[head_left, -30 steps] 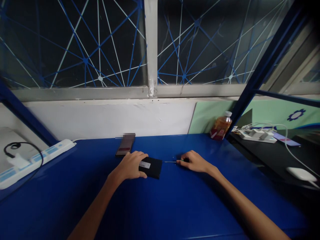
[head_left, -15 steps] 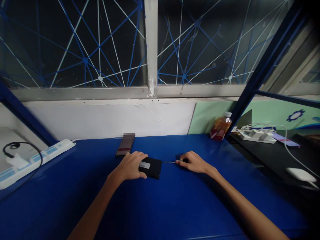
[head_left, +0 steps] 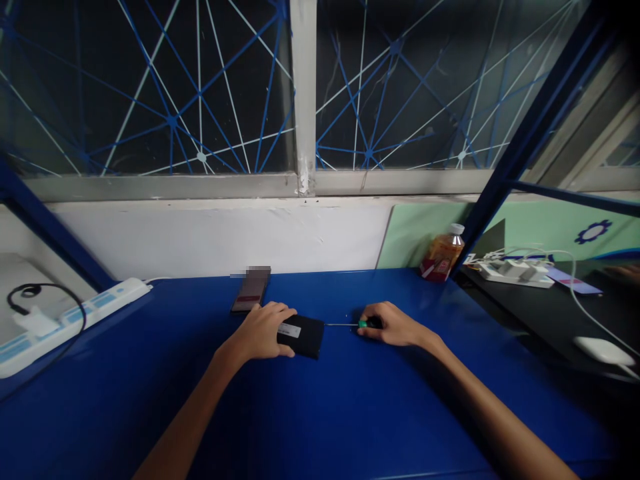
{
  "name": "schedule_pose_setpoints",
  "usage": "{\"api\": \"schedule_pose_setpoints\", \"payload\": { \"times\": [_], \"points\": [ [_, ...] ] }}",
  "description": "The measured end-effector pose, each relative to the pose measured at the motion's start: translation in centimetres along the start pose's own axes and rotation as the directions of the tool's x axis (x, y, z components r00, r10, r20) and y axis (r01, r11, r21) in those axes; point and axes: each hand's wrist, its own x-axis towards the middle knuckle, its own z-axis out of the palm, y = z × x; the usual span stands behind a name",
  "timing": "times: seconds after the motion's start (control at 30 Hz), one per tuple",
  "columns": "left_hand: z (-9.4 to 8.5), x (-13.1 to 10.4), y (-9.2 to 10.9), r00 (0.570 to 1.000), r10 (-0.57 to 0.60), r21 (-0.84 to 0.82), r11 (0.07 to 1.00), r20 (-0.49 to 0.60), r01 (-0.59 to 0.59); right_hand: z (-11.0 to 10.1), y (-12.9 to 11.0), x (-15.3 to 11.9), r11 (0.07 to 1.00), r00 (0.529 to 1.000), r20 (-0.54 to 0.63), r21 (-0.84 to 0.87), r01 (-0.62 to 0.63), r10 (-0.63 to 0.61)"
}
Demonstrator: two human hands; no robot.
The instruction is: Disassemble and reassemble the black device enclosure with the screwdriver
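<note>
My left hand grips the left part of a flat black box that bears a pale label, its fingers along the far edge and the thumb at the near edge. To the right, my right hand is closed around the handle of a screwdriver, whose green collar shows at the fingers. The thin metal shaft points left, and its tip meets or nearly meets the box's right edge. Just beyond my left hand lies a dark phone-like slab.
A white power strip lies at the left of the blue table. A bottle of amber drink stands at the back right. On the black table are another power strip, cables and a white adapter.
The fingers of my right hand have shifted on the handle, so more shaft and the green collar now show. My left hand and the black box have stayed in place.
</note>
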Motion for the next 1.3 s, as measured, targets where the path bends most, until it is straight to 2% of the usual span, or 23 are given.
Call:
{"api": "schedule_pose_setpoints", "payload": {
  "times": [0.17, 0.3, 0.53, 0.77, 1.07, 1.3],
  "points": [
    [0.1, 0.0, -0.2, 1.000, 0.010, 0.005, 1.000, -0.013, -0.010, 0.2, 0.2, 0.2, 0.998, 0.999, -0.013, 0.041, -0.050, 0.051],
    [0.1, 0.0, -0.1, 1.000, 0.013, -0.004, 1.000, -0.014, -0.013, 0.7, -0.2, 0.3, 0.998, 0.999, -0.004, 0.048, -0.033, 0.033],
    [0.3, 0.1, -0.3, 1.000, 0.015, -0.004, 1.000, -0.016, -0.015, 0.2, -0.8, 0.1, 0.999, 0.999, -0.023, 0.026, -0.024, 0.024],
    [0.4, 0.0, -0.5, 1.000, 0.019, 0.011, 1.000, -0.010, -0.019, 0.3, 0.1, 0.1, 0.999, 0.999, 0.009, -0.033, -0.036, 0.036],
    [0.4, 0.2, -0.5, 1.000, -0.005, 0.023, 1.000, 0.007, 0.005, 1.2, -0.5, 0.3, 0.996, 0.999, -0.039, -0.082, -0.022, 0.018],
    [0.2, 0.2, -0.4, 1.000, -0.011, 0.016, 1.000, 0.023, 0.011, 0.5, -0.4, 0.2, 0.991, 0.994, -0.099, -0.122, -0.058, 0.046]
  ]
}}
